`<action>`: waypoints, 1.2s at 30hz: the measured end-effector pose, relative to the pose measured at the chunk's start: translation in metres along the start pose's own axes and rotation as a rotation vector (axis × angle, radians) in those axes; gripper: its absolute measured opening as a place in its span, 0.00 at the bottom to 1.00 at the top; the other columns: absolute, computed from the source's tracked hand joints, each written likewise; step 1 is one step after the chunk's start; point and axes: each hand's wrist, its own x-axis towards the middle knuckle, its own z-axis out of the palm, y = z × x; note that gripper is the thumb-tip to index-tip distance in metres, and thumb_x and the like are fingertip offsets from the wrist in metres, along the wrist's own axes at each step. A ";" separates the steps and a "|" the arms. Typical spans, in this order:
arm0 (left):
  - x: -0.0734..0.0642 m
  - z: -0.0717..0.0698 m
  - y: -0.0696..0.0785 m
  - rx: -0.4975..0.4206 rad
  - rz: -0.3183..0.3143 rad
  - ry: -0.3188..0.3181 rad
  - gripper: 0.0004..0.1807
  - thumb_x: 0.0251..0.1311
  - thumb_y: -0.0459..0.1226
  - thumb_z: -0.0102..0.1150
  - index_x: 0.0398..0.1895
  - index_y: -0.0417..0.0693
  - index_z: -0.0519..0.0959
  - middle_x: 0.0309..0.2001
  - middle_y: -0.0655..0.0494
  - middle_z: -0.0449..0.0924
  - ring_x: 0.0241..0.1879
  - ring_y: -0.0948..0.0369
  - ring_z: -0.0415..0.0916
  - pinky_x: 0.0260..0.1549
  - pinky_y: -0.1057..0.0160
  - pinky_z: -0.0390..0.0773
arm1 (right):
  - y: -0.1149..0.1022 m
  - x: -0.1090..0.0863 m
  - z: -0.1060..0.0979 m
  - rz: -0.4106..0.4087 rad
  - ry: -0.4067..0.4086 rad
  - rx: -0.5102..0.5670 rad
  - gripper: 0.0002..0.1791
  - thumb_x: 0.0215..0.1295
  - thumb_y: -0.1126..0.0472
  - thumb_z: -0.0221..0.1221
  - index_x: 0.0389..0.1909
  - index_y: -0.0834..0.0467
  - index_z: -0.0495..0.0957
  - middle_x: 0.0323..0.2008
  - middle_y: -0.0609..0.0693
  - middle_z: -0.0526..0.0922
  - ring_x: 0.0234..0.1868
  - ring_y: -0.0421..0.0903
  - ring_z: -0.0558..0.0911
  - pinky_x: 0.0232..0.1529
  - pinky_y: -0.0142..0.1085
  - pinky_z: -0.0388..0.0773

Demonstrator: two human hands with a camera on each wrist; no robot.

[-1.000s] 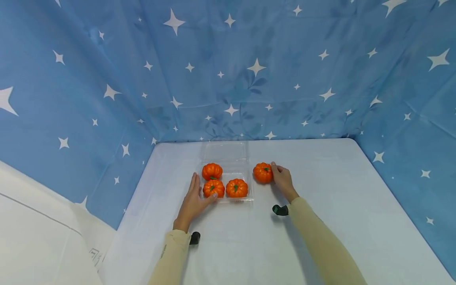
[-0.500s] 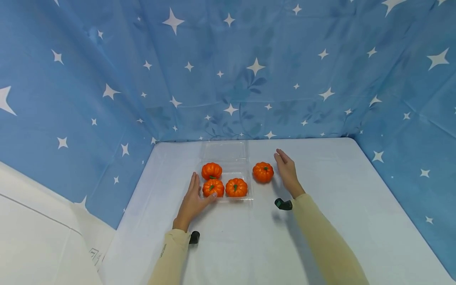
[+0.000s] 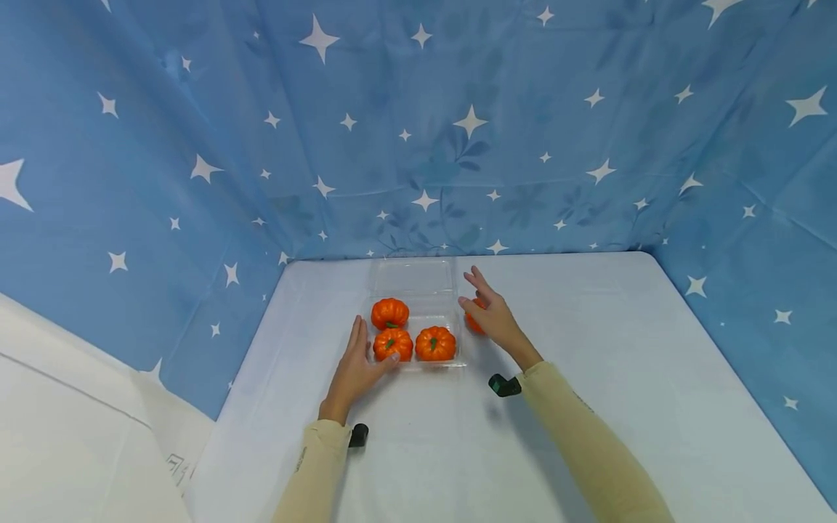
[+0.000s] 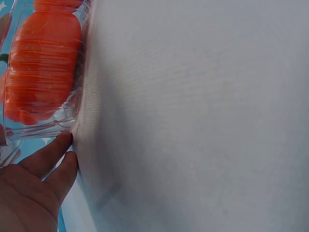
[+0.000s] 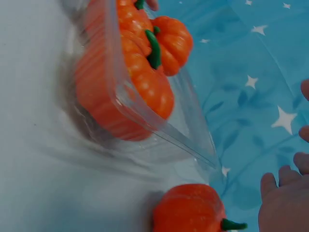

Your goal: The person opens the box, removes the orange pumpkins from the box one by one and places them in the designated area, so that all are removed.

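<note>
A clear plastic box [image 3: 461,362] holds three small orange pumpkins: one at back left [image 3: 389,313], one at front left [image 3: 392,345] and one at front right [image 3: 435,343]. My left hand [image 3: 352,375] rests at the box's left side, fingers straight, thumb spread along the front edge. In the left wrist view, fingertips [image 4: 63,145] touch the box's corner. Right of the box, another pumpkin [image 5: 190,210] sits on the table, partly hidden in the head view beneath my right hand [image 3: 495,319]. That hand hovers with fingers spread and holds nothing.
The box's clear lid [image 3: 413,277] lies folded back behind it, near the table's far edge. A white table [image 3: 588,327] spreads to both sides. Blue star-patterned curtains [image 3: 418,145] hang around it.
My right hand let go of the pumpkin beside the box, lifted away to the right, then came back left over it. The left hand and the box have stayed put.
</note>
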 end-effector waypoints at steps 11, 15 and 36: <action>-0.001 -0.001 0.000 0.008 -0.003 0.004 0.67 0.63 0.64 0.71 0.88 0.42 0.41 0.88 0.52 0.33 0.77 0.42 0.65 0.74 0.48 0.65 | -0.003 -0.008 0.027 -0.032 -0.372 -0.250 0.32 0.76 0.56 0.66 0.77 0.60 0.72 0.79 0.59 0.66 0.79 0.63 0.64 0.75 0.63 0.63; 0.000 0.000 -0.002 0.004 0.001 0.002 0.67 0.63 0.65 0.70 0.88 0.43 0.41 0.88 0.54 0.32 0.77 0.43 0.65 0.74 0.49 0.64 | -0.002 -0.005 0.032 -0.080 -0.427 -0.410 0.26 0.72 0.58 0.68 0.66 0.66 0.80 0.69 0.63 0.79 0.73 0.65 0.72 0.76 0.62 0.62; -0.001 0.000 -0.001 0.000 0.015 0.023 0.66 0.63 0.63 0.71 0.88 0.40 0.43 0.88 0.52 0.34 0.76 0.43 0.66 0.73 0.47 0.66 | 0.000 -0.008 0.042 -0.097 -0.380 -0.451 0.36 0.66 0.59 0.75 0.74 0.58 0.76 0.72 0.60 0.75 0.75 0.63 0.69 0.77 0.64 0.60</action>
